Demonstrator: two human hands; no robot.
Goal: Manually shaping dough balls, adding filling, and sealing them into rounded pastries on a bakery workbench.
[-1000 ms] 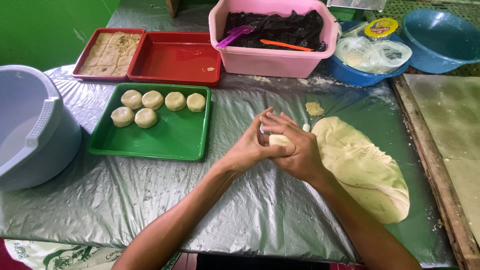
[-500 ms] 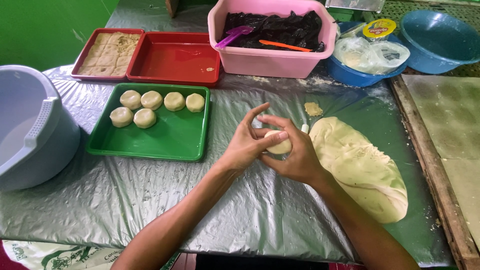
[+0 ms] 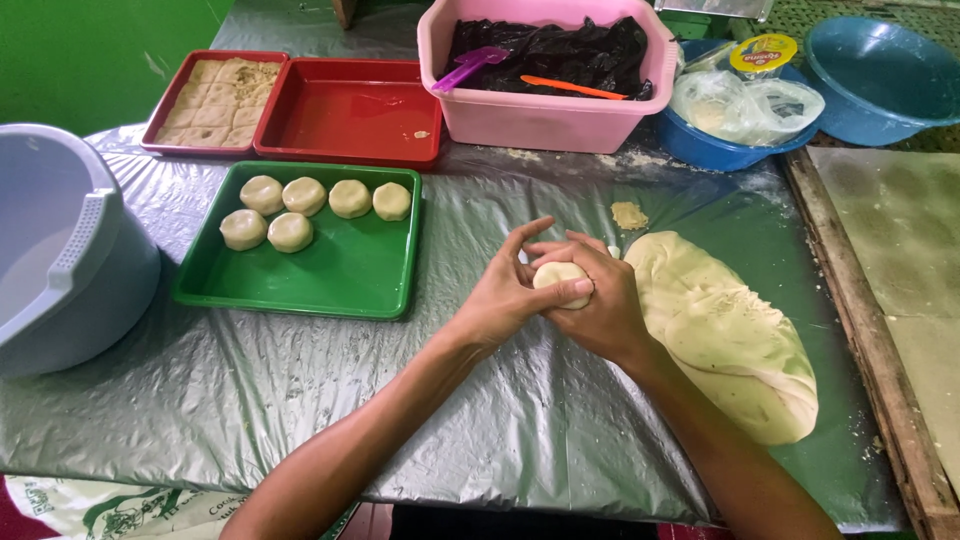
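Cupping a small pale ball of dough (image 3: 560, 282) between both palms, a person works above a table covered in silvery plastic sheeting (image 3: 300, 400). The left hand (image 3: 505, 295) wraps the ball from nine o'clock with thumb over the top, and the right hand (image 3: 600, 305) closes around it from three o'clock, so both hands are folded on the same piece at the centre of the frame. The dough looks soft, light and easily dented, likely a little tacky; it seems best held loosely in the palms rather than pinched at the fingertips.

At four o'clock from the hands lies a large pale slab of dough (image 3: 725, 335), just beside the right wrist. At ten o'clock sits a green rectangular plastic tray (image 3: 340, 285) holding six flattened dough rounds (image 3: 300, 205), with bare room across its near half. Beyond it, at eleven o'clock, stand two red trays (image 3: 350, 105), and at twelve o'clock a pink plastic tub (image 3: 540, 115). A grey plastic bucket (image 3: 60, 260) crowds the nine o'clock edge, and a raised wooden board (image 3: 870, 320) bounds the three o'clock side. Open sheeting lies toward six o'clock.
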